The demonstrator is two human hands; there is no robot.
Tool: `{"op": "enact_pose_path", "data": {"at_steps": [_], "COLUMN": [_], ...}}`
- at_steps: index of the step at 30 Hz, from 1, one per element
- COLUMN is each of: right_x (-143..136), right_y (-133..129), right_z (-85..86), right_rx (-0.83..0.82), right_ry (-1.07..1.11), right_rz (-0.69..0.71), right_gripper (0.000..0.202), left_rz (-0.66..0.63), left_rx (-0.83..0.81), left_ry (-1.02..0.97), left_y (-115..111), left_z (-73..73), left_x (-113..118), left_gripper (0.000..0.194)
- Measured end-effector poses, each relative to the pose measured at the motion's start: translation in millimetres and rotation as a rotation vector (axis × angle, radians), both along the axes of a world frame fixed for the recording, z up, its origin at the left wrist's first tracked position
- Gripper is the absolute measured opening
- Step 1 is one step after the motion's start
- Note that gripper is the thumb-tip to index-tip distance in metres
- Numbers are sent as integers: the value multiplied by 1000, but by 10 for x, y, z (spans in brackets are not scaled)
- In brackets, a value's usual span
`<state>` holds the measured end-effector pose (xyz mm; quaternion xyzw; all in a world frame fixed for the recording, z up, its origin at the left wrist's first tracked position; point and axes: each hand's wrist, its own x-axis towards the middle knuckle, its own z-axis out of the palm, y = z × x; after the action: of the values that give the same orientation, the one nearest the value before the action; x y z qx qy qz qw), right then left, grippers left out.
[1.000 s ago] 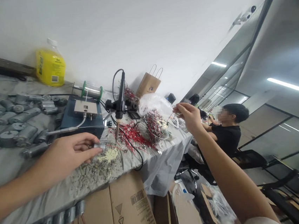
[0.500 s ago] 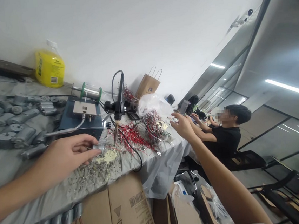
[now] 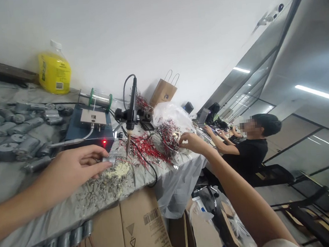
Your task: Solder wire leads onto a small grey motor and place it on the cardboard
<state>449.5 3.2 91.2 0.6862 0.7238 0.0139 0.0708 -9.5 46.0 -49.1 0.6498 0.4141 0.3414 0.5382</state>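
Observation:
My left hand [image 3: 75, 165] pinches a small silver motor [image 3: 109, 160] between thumb and fingers, low over the table in front of the soldering machine. Most of that motor is hidden by the fingers. Right of it, the soldering iron [image 3: 129, 121] hangs in its stand, tip pointing down. My right hand [image 3: 194, 142] reaches to the edge of a bundle of red and black wires [image 3: 169, 136], thumb and fingertips curled together. Whether a wire is between them is too small to see. More red wires [image 3: 146, 148] lie loose between the iron and the bundle.
Several silver motors [image 3: 27, 146] lie heaped at left. A blue control box [image 3: 79, 112] carries a solder spool [image 3: 101, 100]. Solder scraps [image 3: 106, 183] cover the front of the table. Motors with wires [image 3: 62, 242] line a cardboard box [image 3: 139, 227] below. A co-worker [image 3: 245, 150] sits at right.
My right hand has moved left and down to the wire bundle, and its fingers have closed. A red light now glows on the control box. My left hand stays with the motor.

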Motion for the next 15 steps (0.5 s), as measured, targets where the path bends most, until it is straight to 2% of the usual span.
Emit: {"op": "enact_pose_path", "data": {"at_steps": [10, 15], "right_x": [-100, -159], "right_y": [-64, -68], "right_z": [165, 190], "right_rx": [-26, -3], "right_ry": [43, 74], "right_rz": [-70, -78], "right_gripper": [26, 26], "left_rz": [-4, 1], "left_rx": [5, -9], "left_ry": [-21, -25], "left_y": [10, 4], "left_z": [-34, 21], "left_x": [6, 9], "left_gripper": [63, 63]}}
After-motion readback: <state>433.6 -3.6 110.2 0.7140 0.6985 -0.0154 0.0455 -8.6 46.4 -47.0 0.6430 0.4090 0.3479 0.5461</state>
